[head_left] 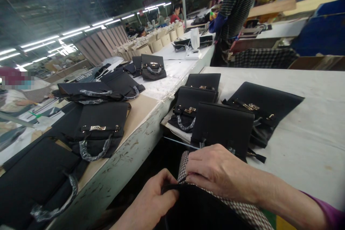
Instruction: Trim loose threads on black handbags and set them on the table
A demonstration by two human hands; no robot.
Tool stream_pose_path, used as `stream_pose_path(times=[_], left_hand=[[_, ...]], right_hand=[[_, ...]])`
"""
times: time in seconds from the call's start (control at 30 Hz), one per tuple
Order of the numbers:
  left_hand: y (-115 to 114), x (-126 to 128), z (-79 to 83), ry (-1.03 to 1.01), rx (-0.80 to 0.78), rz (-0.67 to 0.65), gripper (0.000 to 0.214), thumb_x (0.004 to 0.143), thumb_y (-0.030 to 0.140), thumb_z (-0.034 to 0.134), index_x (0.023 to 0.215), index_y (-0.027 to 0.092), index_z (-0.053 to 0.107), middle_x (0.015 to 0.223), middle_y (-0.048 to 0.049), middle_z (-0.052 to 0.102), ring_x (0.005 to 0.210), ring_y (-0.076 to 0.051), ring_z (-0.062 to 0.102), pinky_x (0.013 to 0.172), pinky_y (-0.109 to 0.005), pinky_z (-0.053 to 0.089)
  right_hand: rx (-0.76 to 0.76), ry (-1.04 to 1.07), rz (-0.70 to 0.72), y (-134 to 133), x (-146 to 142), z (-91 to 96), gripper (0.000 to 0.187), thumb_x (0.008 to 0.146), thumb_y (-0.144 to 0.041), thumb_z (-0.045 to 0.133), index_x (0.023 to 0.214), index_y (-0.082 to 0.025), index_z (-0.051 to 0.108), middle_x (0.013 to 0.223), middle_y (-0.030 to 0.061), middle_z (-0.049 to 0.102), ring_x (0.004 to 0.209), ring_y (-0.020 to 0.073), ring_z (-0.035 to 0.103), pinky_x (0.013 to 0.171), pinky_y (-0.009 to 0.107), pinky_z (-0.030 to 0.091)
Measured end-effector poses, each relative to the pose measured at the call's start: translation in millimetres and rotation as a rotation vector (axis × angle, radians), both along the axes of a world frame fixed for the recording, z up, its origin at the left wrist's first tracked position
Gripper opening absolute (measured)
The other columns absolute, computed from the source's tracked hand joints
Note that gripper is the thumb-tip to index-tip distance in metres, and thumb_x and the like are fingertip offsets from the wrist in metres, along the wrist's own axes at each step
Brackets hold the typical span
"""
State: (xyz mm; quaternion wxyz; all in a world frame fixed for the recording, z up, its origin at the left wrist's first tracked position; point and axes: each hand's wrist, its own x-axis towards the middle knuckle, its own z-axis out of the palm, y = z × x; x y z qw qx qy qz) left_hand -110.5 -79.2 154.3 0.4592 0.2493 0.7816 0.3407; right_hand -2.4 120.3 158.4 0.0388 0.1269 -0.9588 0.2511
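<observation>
Workshop: white table (309, 143) covered in shut black handbags (223, 125), so contents are hidden.
Left hand (151, 203): pinching the rim of a black fabric piece (199, 210), bottom centre.
Right hand (218, 174): clamped on checked cloth (250, 215) right beside it.

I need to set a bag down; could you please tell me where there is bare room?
The white table is bare right of the flapped bag. A brown patch lies free between the clasped bag and the left table's rim. Around the stacked bags it is crowded.
</observation>
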Motion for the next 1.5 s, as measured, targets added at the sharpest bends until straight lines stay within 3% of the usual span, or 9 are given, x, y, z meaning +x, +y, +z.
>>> stream_pose_path(times=[0.4,0.73,1.0,1.27,1.5], left_hand=[[-0.2,-1.2,-0.5,-0.020,-0.026,-0.001,0.008,0.082,0.026,0.056,0.084,0.018,0.055,0.067,0.0048,0.052,0.064,-0.013,0.047,0.059,-0.025,0.036],[0.4,0.9,4.3,-0.018,-0.032,0.047,0.010,0.081,0.026,0.062,0.080,0.018,0.057,0.067,0.0059,0.052,0.067,-0.013,0.048,0.059,-0.023,0.036],[3.2,-0.3,-0.4,-0.024,-0.019,0.005,0.010,0.082,0.027,0.058,0.081,0.019,0.053,0.067,0.0051,0.052,0.064,-0.013,0.046,0.059,-0.024,0.036],[4.9,3.6,-1.3,-0.089,-0.008,0.084,0.017,0.080,0.032,0.061,0.076,0.019,0.051,0.059,0.0065,0.047,0.056,-0.011,0.040,0.053,-0.023,0.030],[4.3,4.4,-6.7,-0.125,0.002,0.092,0.017,0.080,0.032,0.063,0.077,0.019,0.051,0.057,0.0075,0.046,0.054,-0.010,0.038,0.051,-0.023,0.028]], right_hand=[[0.123,0.078,0.056,-8.9,1.3,5.6,0.017,0.097,-0.019,0.053,0.084,-0.019,0.064,0.078,0.0024,0.065,0.071,0.0169,0.058,0.062,0.031,0.038],[-0.167,-0.023,0.019,0.8,-3.6,-8.5,0.015,0.096,-0.026,0.059,0.087,-0.020,0.069,0.083,-0.0005,0.068,0.071,0.0118,0.061,0.065,0.022,0.043],[-0.110,-0.061,-0.057,-9.0,5.7,-8.1,0.015,0.096,-0.023,0.057,0.086,-0.019,0.068,0.083,0.0014,0.067,0.071,0.0135,0.061,0.063,0.023,0.042],[-0.415,-0.061,-0.241,-18.9,14.8,-36.2,0.018,0.096,-0.028,0.059,0.083,-0.019,0.068,0.079,0.0004,0.065,0.069,0.0129,0.059,0.063,0.023,0.042],[-0.640,-0.128,-0.281,-16.3,16.1,-47.7,0.013,0.092,-0.027,0.065,0.083,-0.019,0.071,0.078,-0.0019,0.064,0.070,0.0116,0.060,0.064,0.021,0.041]])
